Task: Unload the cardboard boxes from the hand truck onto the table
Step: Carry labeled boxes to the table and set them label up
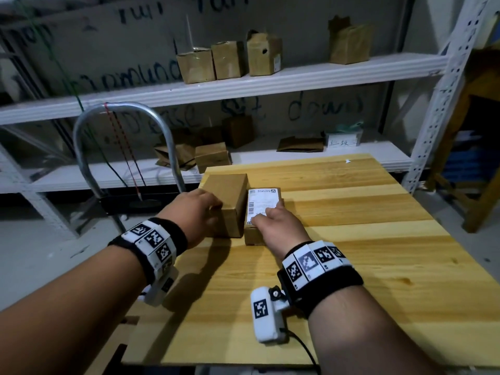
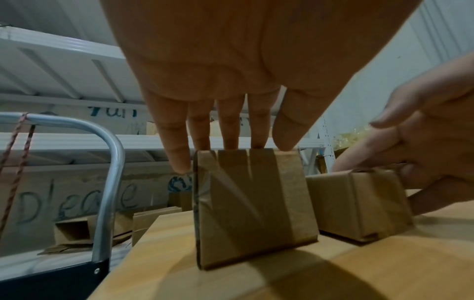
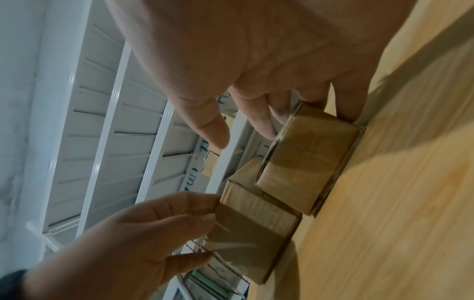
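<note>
Two hands (image 1: 232, 215), fingers atop boxes (image 1: 243, 207)

On the table (image 1: 351, 266) two boxes sit side by side near its far left corner, the taller box (image 1: 226, 204) left of the labelled box (image 1: 262, 212), the hand truck (image 1: 89, 147) off the table's left edge, shelves (image 1: 243, 85) behind it.
</note>
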Tool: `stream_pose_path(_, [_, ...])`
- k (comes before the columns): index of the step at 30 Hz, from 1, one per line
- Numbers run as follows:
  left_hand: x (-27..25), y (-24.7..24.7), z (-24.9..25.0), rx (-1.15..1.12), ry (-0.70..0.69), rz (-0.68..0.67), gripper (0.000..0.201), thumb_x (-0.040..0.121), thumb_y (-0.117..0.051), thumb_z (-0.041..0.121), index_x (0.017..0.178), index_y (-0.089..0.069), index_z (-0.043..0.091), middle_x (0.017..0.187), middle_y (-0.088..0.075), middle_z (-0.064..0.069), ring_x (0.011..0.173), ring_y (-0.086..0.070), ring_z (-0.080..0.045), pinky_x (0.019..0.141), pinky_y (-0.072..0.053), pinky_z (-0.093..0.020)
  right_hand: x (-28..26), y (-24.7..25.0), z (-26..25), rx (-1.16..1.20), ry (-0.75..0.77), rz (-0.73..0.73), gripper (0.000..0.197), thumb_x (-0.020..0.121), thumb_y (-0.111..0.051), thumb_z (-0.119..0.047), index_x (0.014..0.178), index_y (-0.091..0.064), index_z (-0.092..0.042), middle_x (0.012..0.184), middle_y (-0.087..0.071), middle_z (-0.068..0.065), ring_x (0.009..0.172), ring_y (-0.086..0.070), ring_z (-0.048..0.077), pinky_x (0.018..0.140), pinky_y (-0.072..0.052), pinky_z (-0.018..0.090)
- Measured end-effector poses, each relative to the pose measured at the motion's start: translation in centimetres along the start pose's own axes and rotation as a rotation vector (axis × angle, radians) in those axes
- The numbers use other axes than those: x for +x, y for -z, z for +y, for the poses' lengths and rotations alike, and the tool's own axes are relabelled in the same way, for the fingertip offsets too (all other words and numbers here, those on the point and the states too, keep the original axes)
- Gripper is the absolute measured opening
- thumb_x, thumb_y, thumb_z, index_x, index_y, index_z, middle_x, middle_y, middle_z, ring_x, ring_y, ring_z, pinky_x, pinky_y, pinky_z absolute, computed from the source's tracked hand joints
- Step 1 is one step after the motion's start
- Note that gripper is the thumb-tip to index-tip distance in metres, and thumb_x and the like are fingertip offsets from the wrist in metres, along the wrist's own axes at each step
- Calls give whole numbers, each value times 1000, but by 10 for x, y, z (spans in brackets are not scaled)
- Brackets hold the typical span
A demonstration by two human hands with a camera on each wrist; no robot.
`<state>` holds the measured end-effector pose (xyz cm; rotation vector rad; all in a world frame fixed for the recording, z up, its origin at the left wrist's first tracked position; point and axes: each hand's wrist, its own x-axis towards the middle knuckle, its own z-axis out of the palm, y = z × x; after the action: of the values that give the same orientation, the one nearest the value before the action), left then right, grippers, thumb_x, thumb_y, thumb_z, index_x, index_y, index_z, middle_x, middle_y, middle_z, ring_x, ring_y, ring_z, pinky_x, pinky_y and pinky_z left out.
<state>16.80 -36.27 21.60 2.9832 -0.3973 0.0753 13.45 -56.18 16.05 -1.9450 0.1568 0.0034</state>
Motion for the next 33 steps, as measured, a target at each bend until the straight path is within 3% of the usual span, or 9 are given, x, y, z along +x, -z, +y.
stream_pose_path(4, [-13, -3, -7, 36, -9, 15, 45, 96, -66, 40, 141, -58, 39, 141, -54, 11, 129, -50, -18, 108, -50, -43, 2, -15, -3, 94, -12, 14, 62, 90, -63, -41, 145, -57, -14, 152, -44, -15, 137, -51, 20, 117, -42, 39])
stream_pose_path(8, [-17, -2, -12, 22, 46, -5, 55, 93, -69, 47, 145, -54, 37, 146, -51, 10, 133, -48, -20, 111, -48, -46, 2, -24, -1, 155, 17, 19, 63, 96, -63, -37, 154, -50, -16, 171, -28, -8, 152, -36, 19, 124, -32, 39])
stream_pose_path(16, [-31, 8, -10, -146, 93, 61, 75, 91, -77, 40, 156, -43, 26, 157, -49, 2, 140, -48, -21, 115, -41, -40, -2, -22, -18, 355, 59, 176, 61, 97, -50, -65, 155, -43, -45, 175, -14, -17, 162, -15, 19, 129, -18, 58])
stream_pose_path(20, [-50, 17, -20, -359, 121, 149, 65, 90, -78, 39, 149, -54, 25, 146, -59, 3, 126, -58, -16, 103, -47, -32, -27, -35, -44, 504, 189, 332, 46, 99, -61, -46, 143, -57, -35, 144, -61, -10, 130, -59, 14, 110, -49, 40])
stream_pose_path(23, [-74, 19, -38, -573, 204, 266, 62, 90, -80, 38, 145, -58, 22, 139, -64, 6, 126, -60, -13, 104, -48, -31, -54, -52, -62, 528, 301, 293, 33, 101, -63, -38, 133, -62, -31, 114, -66, -13, 100, -67, 8, 84, -58, 30])
stream_pose_path(25, [-94, 19, -53, -758, 277, 327, 58, 91, -80, 35, 143, -60, 19, 137, -66, 4, 120, -64, -12, 91, -56, -23, -72, -72, -68, 552, 330, 169, 24, 102, -62, -35, 125, -65, -30, 108, -69, -10, 93, -67, 6, 76, -56, 23])
stream_pose_path(27, [-118, 18, -69, -956, 363, 386, 49, 92, -79, 29, 137, -64, 15, 131, -70, -1, 109, -67, -11, 78, -59, -21, -89, -97, -71, 561, 319, 66, 15, 102, -61, -36, 115, -68, -31, 107, -72, -8, 98, -68, 8, 83, -59, 30])
stream_pose_path(30, [-153, 17, -94, -1106, 485, 452, 37, 95, -76, 28, 128, -68, 13, 116, -73, 1, 104, -67, -13, 102, -56, -48, -109, -134, -71, 566, 252, -3, 14, 100, -61, -39, 101, -72, -31, 97, -74, -5, 93, -69, 10, 87, -59, 44])
stream_pose_path(33, [-189, 16, -121, -1194, 571, 465, 19, 98, -72, 28, 114, -70, 17, 111, -71, 1, 106, -66, -16, 104, -55, -54, -126, -169, -75, 540, 237, -34, 24, 95, -61, -45, 91, -73, -24, 90, -75, 3, 79, -65, 12, 78, -59, 48])
